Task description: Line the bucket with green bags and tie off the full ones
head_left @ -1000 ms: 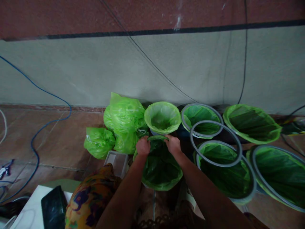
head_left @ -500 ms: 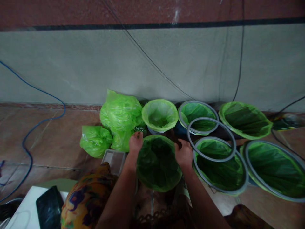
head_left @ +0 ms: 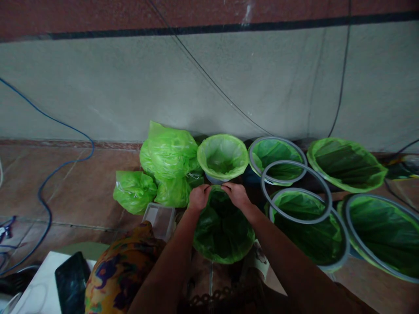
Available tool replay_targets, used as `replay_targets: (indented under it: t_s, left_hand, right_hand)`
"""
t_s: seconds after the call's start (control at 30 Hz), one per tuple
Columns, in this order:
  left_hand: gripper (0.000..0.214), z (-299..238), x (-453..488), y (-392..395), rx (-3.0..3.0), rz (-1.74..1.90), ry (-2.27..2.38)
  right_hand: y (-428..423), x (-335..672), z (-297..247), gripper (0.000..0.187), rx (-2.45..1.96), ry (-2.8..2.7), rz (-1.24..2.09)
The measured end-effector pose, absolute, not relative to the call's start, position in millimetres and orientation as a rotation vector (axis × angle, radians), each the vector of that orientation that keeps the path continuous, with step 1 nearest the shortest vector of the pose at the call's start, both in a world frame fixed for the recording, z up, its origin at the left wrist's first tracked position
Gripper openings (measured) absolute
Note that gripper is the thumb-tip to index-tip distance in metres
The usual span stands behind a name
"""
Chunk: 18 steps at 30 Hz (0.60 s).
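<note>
A small bin lined with a green plastic bag point(head_left: 223, 231) stands on the floor right in front of me. My left hand point(head_left: 198, 197) and my right hand point(head_left: 236, 194) both pinch the bag's edge at the far rim of the bin, close together, fingers closed on the plastic. Just beyond them stands another small bin with a lighter green liner point(head_left: 223, 158).
Tied green bags point(head_left: 165, 161) lie to the left by the wall. Several lined bins point(head_left: 307, 226) stand to the right, a loose grey ring point(head_left: 296, 192) resting across two of them. A clear plastic tray point(head_left: 159, 216) and blue cable point(head_left: 49, 174) lie on the floor at left.
My hands have moved from the left and right sides of the bin's rim to its far edge, coming together there on the bag.
</note>
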<state>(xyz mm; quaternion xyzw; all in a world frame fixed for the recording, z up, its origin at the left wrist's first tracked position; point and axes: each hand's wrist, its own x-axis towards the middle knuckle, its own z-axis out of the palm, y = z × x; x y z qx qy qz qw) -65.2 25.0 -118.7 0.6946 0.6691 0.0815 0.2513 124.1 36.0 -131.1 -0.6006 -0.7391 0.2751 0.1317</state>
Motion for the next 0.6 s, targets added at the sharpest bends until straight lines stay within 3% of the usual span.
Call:
replay_targets:
  t_s: [0.27, 0.5, 0.6]
  left_hand:
    - [0.025, -117, -70, 26, 1.877, 0.028, 1.905]
    - [0.069, -102, -81, 37, 1.723, 0.231, 2.019]
    - [0.058, -105, -86, 39, 1.502, 0.393, 2.017]
  right_hand:
    - [30, 126, -132, 0.02, -1.774, -2.133, 0.733]
    - [-25, 134, -138, 0.03, -2.351, -1.51, 0.596]
    - [-49, 138, -136, 0.035, -2.392, -1.417, 0.604]
